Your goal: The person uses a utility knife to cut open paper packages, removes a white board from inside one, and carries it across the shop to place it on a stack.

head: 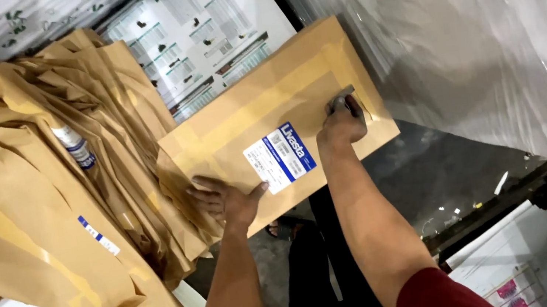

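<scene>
- A person leans over a brown paper-wrapped package that lies tilted across a heap of crumpled brown wrappers and a stack of printed sheets.
- The left hand presses on the package's near edge, palm down with fingers spread flat, steadying it rather than gripping it.
- The right hand is clenched around a small dark tool, seemingly a cutter, whose tip meets the paper near the package's far right end.
- A white and blue label sits on the wrapper between the two hands.
- Done well, by the look of it, the cut would stay shallow and follow the taped seam, so that only the wrapper parts and the contents are spared.
- The bracing hand appears best kept behind the blade's line, well clear of the tool's path.
- Steady downward pressure on the near edge should keep the package from sliding off the loose paper beneath it.
- To the right hangs clear plastic film over a large load; below, dark floor shows between the stacks.
</scene>
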